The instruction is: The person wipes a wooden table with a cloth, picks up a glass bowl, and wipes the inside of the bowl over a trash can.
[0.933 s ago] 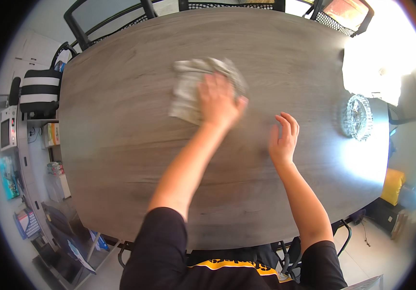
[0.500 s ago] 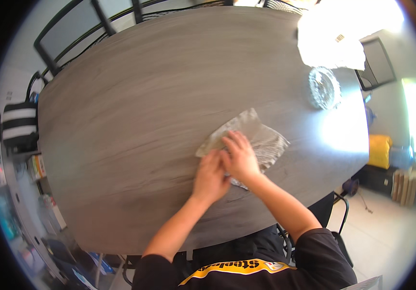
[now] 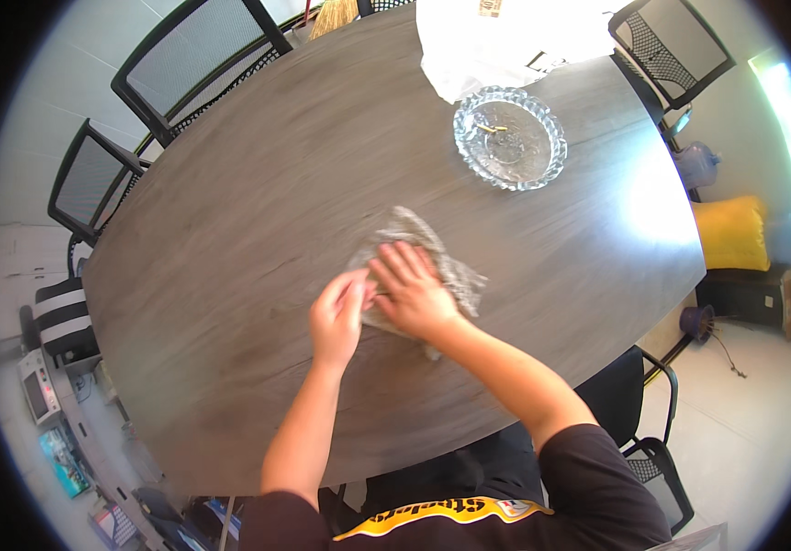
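A crumpled grey-beige cloth [image 3: 460, 276] lies on the dark wood-grain table [image 3: 258, 211] in front of me. My right hand [image 3: 411, 292] rests palm down on it, fingers stretched out and a little spread. At the cloth's left edge, my left hand [image 3: 338, 314] is turned on its side, its thumb and fingers drawn together on the edge; motion softens the fingertips. Part of the cloth is hidden beneath my hands.
Beyond the cloth stands a scalloped glass dish [image 3: 511, 140] with small yellowish bits in it. A white bag [image 3: 505, 46] lies at the far edge. Black mesh chairs [image 3: 202, 60] surround the table. A yellow bundle [image 3: 731, 233] is off to the right.
Both hands and the cloth have shifted left relative to the view. My left hand has turned on its side and drawn away from my right. The view has swung, showing more of the glass dish.
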`<state>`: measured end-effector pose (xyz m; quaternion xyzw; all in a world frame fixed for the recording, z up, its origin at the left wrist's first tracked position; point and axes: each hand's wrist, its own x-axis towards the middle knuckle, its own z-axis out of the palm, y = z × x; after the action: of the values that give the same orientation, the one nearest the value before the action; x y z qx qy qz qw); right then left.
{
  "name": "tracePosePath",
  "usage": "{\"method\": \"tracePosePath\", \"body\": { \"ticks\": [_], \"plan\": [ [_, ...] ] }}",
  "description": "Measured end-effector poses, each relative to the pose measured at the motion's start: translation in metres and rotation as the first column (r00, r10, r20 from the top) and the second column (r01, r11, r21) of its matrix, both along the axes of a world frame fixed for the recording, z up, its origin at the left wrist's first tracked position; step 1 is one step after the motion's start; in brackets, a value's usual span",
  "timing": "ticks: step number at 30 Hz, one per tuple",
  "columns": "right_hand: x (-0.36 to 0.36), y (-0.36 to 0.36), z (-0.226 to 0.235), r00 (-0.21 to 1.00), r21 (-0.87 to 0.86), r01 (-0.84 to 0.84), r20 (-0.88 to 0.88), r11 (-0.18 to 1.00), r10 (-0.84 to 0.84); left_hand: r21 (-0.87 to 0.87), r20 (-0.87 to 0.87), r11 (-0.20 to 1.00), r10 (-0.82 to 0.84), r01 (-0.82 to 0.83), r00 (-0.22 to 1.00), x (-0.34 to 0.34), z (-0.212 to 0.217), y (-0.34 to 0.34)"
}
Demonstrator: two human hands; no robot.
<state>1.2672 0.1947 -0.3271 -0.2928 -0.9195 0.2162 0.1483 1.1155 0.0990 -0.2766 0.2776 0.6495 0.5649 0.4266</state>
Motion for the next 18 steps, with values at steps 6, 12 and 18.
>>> {"method": "tracePosePath", "body": {
  "ticks": [6,12,18],
  "plan": [
    [0.152,0.055,0.02,0.982,0.031,0.118,0.147,0.993,-0.121,-0.14,0.694,0.978,-0.014,0.154,0.72,0.072,-0.013,0.23],
    [0.204,0.054,0.012,0.964,0.007,0.063,0.26,0.998,-0.062,-0.1,0.529,0.992,-0.017,0.082,0.848,0.122,-0.034,0.282],
    [0.175,0.087,0.016,0.951,-0.024,-0.199,0.237,0.98,0.199,-0.177,0.596,0.984,0.114,-0.008,0.795,0.099,0.001,0.215]
  ]
}}
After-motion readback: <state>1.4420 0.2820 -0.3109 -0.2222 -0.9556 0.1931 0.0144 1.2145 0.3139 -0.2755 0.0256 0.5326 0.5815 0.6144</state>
